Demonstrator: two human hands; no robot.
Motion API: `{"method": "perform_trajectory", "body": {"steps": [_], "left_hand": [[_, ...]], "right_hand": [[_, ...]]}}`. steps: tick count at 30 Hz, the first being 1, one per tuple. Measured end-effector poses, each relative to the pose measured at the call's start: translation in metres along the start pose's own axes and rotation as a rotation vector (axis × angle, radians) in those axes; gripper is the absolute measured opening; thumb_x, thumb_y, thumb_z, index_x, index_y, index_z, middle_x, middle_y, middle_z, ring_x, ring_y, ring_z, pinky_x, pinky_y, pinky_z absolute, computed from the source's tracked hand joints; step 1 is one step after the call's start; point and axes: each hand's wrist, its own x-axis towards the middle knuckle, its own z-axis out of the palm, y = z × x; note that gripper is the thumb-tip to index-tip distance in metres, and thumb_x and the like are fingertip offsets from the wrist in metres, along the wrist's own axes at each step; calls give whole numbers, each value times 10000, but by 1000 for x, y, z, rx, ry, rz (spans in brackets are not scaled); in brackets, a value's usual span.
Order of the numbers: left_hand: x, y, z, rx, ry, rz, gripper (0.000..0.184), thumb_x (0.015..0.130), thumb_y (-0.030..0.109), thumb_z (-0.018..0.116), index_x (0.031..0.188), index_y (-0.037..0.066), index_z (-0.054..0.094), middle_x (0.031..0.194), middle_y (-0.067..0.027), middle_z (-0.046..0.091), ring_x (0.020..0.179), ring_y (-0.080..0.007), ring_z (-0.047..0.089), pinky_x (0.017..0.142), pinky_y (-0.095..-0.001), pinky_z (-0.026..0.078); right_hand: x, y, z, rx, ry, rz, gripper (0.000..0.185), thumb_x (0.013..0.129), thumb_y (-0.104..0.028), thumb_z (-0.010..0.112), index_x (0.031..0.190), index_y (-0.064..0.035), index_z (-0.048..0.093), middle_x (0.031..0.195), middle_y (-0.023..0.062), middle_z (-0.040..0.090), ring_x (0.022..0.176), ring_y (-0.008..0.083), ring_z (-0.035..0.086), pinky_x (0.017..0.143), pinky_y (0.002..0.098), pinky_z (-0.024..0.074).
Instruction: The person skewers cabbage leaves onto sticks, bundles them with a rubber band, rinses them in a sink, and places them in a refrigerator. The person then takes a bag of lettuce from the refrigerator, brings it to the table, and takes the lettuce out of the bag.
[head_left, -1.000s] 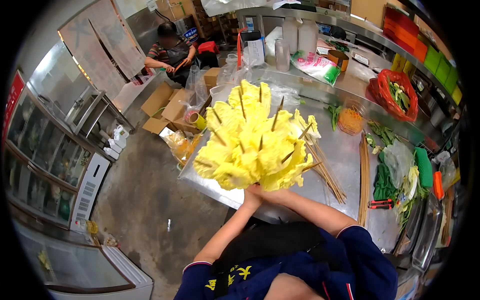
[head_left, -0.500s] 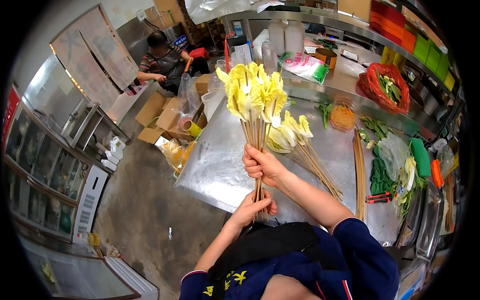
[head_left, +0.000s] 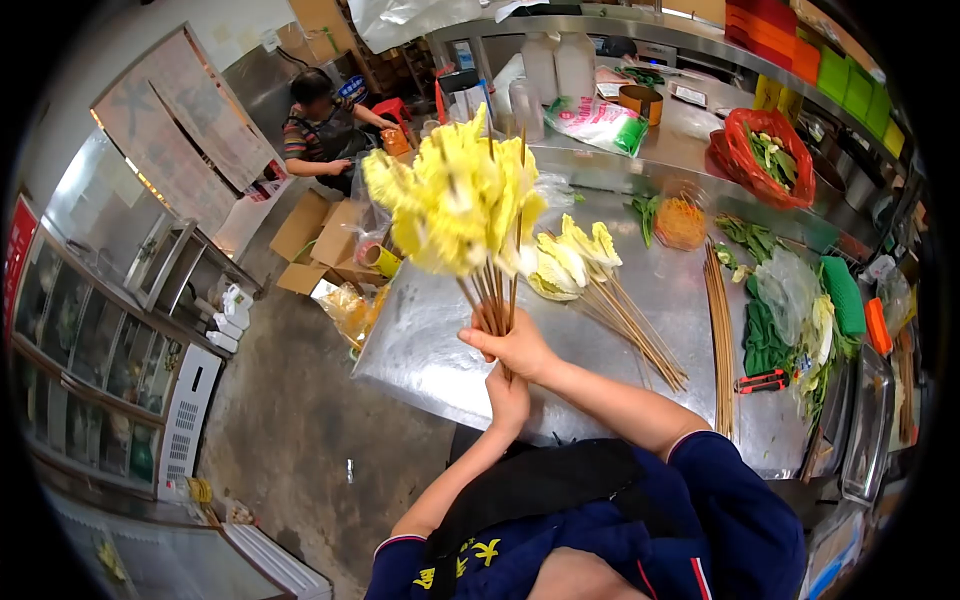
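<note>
A bunch of yellow cabbage leaves on wooden skewers (head_left: 450, 195) is held up over the left part of the metal table, its leafy tops slightly blurred. My right hand (head_left: 515, 345) is wrapped round the skewers just below the leaves. Directly beneath it, my left hand (head_left: 508, 397) is closed round the lower ends of the sticks, which are mostly hidden. More skewered cabbage leaves (head_left: 572, 262) lie on the table to the right of the bunch, their sticks pointing toward my right forearm.
The metal table (head_left: 420, 345) also bears a bundle of bare skewers (head_left: 720, 345), a tub of orange shreds (head_left: 680, 222), red-handled clippers (head_left: 762, 381) and greens. A red bag (head_left: 770, 160) sits behind. Cardboard boxes (head_left: 325, 235) and a seated person (head_left: 325, 125) are at the back left.
The bunch went from leaves-toward-me to more upright, then tilted left. My hands came into fuller view and have drawn together on the sticks. The seated person's arm moved outward.
</note>
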Motion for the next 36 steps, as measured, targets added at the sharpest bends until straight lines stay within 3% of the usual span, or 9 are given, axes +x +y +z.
{"method": "perform_trajectory", "body": {"steps": [4, 5, 12, 17, 20, 24, 30, 33, 36], "left_hand": [[14, -20, 7, -40, 128, 81, 229, 866, 109, 485, 1048, -28, 460, 972, -114, 555, 919, -195, 537, 772, -308, 427], [17, -60, -4, 102, -30, 17, 309, 860, 119, 494, 1127, -7, 404, 1077, -117, 507, 1007, -216, 506, 832, -327, 414], [13, -35, 4, -1, 109, 63, 246, 844, 134, 525, 1032, -18, 482, 967, -97, 558, 918, -214, 540, 796, -322, 429], [2, -22, -9, 53, -139, -101, 171, 839, 165, 555, 886, 1, 552, 803, -40, 583, 713, -144, 532, 629, -293, 432], [5, 35, -23, 94, -501, -311, 192, 841, 187, 564, 913, 9, 549, 795, -28, 576, 686, -94, 495, 574, -272, 398], [11, 68, -30, -548, -563, -470, 287, 875, 298, 536, 928, 16, 532, 847, -76, 555, 703, -159, 529, 631, -296, 440], [-5, 57, -27, -887, -607, -764, 271, 916, 331, 468, 864, 69, 420, 582, -14, 402, 453, -84, 352, 417, -223, 295], [-7, 66, -28, -767, -491, -732, 264, 938, 314, 424, 806, 86, 412, 500, 41, 266, 373, -54, 196, 353, -205, 151], [-12, 60, -23, -662, -411, -667, 320, 936, 312, 418, 702, 99, 372, 491, 41, 256, 375, -56, 188, 363, -218, 162]], "right_hand": [[-4, 28, -2, -203, 44, -203, 261, 742, -175, 706, 858, -14, 537, 716, 14, 553, 654, 91, 519, 583, 254, 454], [-10, 27, 0, -217, 78, -229, 264, 733, -150, 708, 883, 0, 551, 778, 34, 584, 692, 103, 536, 638, 269, 459], [-5, 43, -5, -52, 57, -56, 211, 753, -134, 688, 834, -10, 538, 771, 21, 561, 727, 88, 525, 665, 256, 445], [4, 16, -10, 274, -77, 65, 333, 864, -342, 561, 672, -117, 408, 493, -73, 316, 403, 25, 239, 357, 193, 195], [15, 3, -31, 604, -348, 245, 349, 898, -366, 499, 672, -130, 378, 488, -73, 276, 384, 23, 211, 331, 178, 184], [17, 9, -34, 925, -535, 443, 381, 921, -405, 433, 660, -140, 350, 481, -71, 251, 378, 18, 208, 317, 166, 180], [18, 18, -29, 819, -700, 454, 382, 907, -401, 466, 656, -128, 373, 493, -50, 323, 409, 35, 312, 355, 160, 302], [17, 17, -21, 275, -447, 264, 328, 860, -387, 554, 749, -87, 482, 589, -6, 466, 520, 77, 475, 478, 199, 440], [11, 7, -14, 141, -403, 272, 337, 793, -335, 653, 905, -40, 533, 736, 54, 561, 659, 124, 569, 605, 249, 498]]}}
